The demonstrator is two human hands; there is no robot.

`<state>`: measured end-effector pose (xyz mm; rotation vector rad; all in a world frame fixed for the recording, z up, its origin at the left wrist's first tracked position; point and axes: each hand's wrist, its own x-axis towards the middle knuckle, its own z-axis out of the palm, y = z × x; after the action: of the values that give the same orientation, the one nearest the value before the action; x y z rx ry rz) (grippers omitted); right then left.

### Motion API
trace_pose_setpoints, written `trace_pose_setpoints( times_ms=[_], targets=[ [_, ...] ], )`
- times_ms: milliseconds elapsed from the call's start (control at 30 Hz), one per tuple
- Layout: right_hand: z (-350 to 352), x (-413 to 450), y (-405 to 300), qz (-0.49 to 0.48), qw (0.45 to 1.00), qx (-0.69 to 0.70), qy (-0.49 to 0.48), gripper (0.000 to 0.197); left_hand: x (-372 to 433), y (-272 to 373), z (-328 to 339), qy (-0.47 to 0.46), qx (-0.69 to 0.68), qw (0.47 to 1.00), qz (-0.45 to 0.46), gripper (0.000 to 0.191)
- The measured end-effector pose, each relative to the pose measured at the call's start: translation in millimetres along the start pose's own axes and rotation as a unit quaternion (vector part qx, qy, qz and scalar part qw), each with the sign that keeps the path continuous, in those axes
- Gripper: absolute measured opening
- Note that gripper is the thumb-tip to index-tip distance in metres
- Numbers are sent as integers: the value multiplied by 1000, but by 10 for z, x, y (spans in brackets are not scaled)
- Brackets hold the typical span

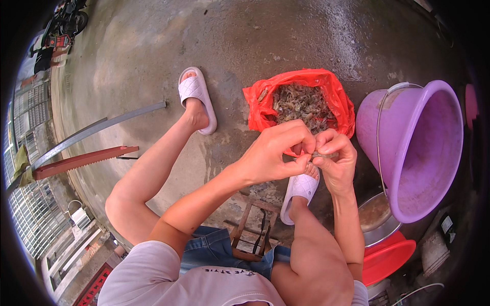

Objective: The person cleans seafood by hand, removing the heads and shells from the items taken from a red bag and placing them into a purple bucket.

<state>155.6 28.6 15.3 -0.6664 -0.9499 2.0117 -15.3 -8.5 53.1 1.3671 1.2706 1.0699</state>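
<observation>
Both my hands meet over the near edge of a red plastic bag [346, 111], which lies rolled open on the wet concrete floor. Inside the bag is a heap of greyish shells and scraps [300, 103] that look like shrimp peelings. My left hand [279, 153] pinches one end of a small greyish, translucent piece, seemingly a shrimp [324, 155]. The fingers and thumb of my right hand [337, 162] grip its body. My fingertips partly cover the piece. Below the hands is my foot in a white slide sandal [304, 185].
A purple bucket [386, 126] leans at the right of the bag. Below it are a metal basin [379, 237] holding cloudy liquid and a red plastic basin [386, 264]. A wooden stool frame [245, 225] is between my legs. Metal bars [99, 130] extend from the left; a motorcycle [71, 23] stands far off.
</observation>
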Motion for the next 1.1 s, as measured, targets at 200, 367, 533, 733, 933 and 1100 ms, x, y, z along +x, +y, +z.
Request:
trace_pose_setpoints(
  times_ms=[200, 367, 533, 733, 933, 1100],
  targets=[
    [43, 13, -50, -38, 998, -47, -6, 24, 1, 61, 14, 13, -9, 999, -28, 16],
    [37, 22, -47, -46, 996, -71, -24, 23, 23, 69, 12, 2, 1, 1000, -18, 16],
    [9, 1, -8, -10, 999, -24, -21, 23, -16, 19, 26, 5, -75, 996, -38, 15],
    [71, -5, -71, 58, 997, 50, -24, 20, -5, -35, -85, 87, -314, 940, -101, 16],
    [14, -47, -73, 75, 988, -134, 34, 23, 43, -8, -122, 37, -34, 998, -44, 8],
    [92, 4, -174, 64, 968, -240, 37, 15, 7, -54, -93, 47, 16, 998, -26, 21]
  ],
)
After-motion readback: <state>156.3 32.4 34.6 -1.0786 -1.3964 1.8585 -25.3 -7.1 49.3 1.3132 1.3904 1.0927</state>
